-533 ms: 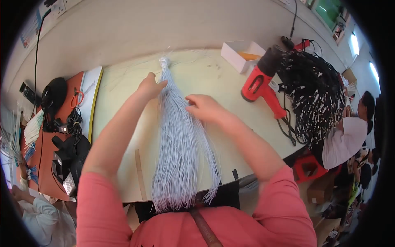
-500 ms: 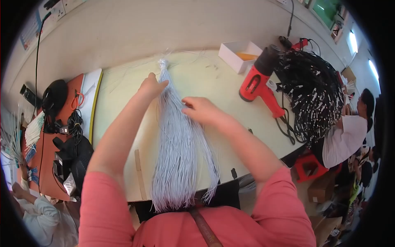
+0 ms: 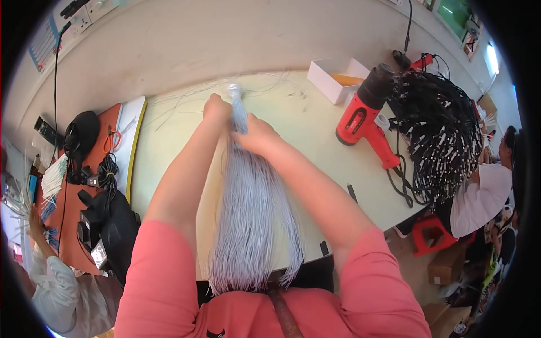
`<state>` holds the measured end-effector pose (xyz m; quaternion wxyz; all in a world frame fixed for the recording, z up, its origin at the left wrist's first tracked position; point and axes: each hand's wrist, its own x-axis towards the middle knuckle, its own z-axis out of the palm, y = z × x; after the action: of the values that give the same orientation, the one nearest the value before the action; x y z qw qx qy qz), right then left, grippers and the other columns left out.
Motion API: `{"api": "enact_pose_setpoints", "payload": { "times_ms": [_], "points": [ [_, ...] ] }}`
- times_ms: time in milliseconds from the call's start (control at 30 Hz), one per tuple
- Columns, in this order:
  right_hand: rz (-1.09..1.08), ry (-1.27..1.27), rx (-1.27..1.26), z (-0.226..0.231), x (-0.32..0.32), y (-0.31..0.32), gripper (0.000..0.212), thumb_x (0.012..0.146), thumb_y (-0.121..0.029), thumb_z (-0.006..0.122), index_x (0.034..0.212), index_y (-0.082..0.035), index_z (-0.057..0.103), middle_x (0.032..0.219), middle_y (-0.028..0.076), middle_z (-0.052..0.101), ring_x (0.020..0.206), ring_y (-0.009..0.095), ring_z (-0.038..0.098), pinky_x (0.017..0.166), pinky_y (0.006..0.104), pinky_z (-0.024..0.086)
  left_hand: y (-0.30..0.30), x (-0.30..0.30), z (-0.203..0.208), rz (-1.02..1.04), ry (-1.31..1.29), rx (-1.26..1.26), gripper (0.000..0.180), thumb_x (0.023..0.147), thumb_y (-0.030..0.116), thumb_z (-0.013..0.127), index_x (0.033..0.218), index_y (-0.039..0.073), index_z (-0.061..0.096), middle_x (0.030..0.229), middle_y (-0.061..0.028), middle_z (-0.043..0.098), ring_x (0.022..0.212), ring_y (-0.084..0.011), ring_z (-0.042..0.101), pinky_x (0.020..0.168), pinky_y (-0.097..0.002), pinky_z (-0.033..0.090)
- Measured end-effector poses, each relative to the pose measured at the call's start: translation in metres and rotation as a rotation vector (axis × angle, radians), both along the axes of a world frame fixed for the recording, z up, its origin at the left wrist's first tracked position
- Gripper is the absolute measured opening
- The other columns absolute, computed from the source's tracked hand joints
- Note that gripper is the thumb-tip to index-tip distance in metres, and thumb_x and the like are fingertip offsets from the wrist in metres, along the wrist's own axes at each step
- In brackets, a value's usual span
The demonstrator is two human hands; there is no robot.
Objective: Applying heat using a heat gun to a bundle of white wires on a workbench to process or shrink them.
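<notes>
Bundle of pale blue-grey wires [image 3: 248, 219] is lying lengthwise down the middle of the pale green worktop [image 3: 169, 146], its far end gathered tight near the wall and its near end fanning out over the worktop edge toward the person's lap. Gripping at the narrow end is probably keeping the strands aligned while the loose ends are hanging free.

Left hand [image 3: 217, 108] is closing around the bundle just below its tip, fingers curled narrow, clamping the strands from the left side. Right hand [image 3: 255, 135] is pressing against the bundle immediately beside and slightly nearer than the left, fingers wrapped over the wires; how fully it is closing underneath cannot be told from this view. The two hands are almost touching, so the neck of the bundle is being pinched from both sides.

A few stray thin wires [image 3: 186, 98] are lying spread on the worktop beyond the hands. Red heat gun [image 3: 363, 121] is resting on its side to the right, well apart from the bundle, with a white open box [image 3: 332, 79] beyond it and a heap of black cables [image 3: 439, 135] spilling over the right end. A black bag [image 3: 115, 225] and orange board [image 3: 84, 186] are sitting at the left.
</notes>
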<state>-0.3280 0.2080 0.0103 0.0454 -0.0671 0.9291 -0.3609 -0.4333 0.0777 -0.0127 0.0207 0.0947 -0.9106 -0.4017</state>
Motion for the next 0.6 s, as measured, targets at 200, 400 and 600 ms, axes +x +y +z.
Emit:
{"api": "enact_pose_setpoints", "payload": {
  "times_ms": [200,400,600],
  "points": [
    [-0.229,0.211,0.289,-0.021,-0.035,-0.021,0.068,0.072,-0.029,0.066,0.124,0.005,0.038,0.109,0.025,0.058,0.106,0.032,0.056,0.089,0.0407,0.046,-0.004,-0.001,0.021,-0.114,-0.085,0.383,0.041,0.080,0.005,0.054,0.121,0.003,0.048,0.080,-0.0131,0.066,0.064,-0.0186,0.065,0.057,-0.0321,0.052],
    [0.012,0.098,-0.123,-0.018,-0.040,0.014,0.044,0.068,-0.011,0.059,0.109,0.004,0.054,0.099,0.019,0.064,0.093,0.029,0.062,0.082,0.0371,0.048,-0.032,-0.047,0.001,-0.250,0.072,-0.116,0.041,0.081,0.014,0.056,0.121,0.009,0.053,0.082,-0.0071,0.066,0.063,-0.0134,0.062,0.056,-0.0287,0.051],
    [0.202,-0.182,-0.345,-0.005,-0.024,0.032,0.051,0.067,-0.004,0.055,0.117,0.002,0.057,0.100,0.012,0.063,0.092,0.016,0.060,0.080,0.0275,0.046,-0.043,-0.087,0.036,0.080,0.083,0.098,0.016,0.080,0.015,0.056,0.080,0.006,0.069,0.073,-0.0080,0.067,0.060,-0.0185,0.063,0.061,-0.0349,0.050]
  ]
}}
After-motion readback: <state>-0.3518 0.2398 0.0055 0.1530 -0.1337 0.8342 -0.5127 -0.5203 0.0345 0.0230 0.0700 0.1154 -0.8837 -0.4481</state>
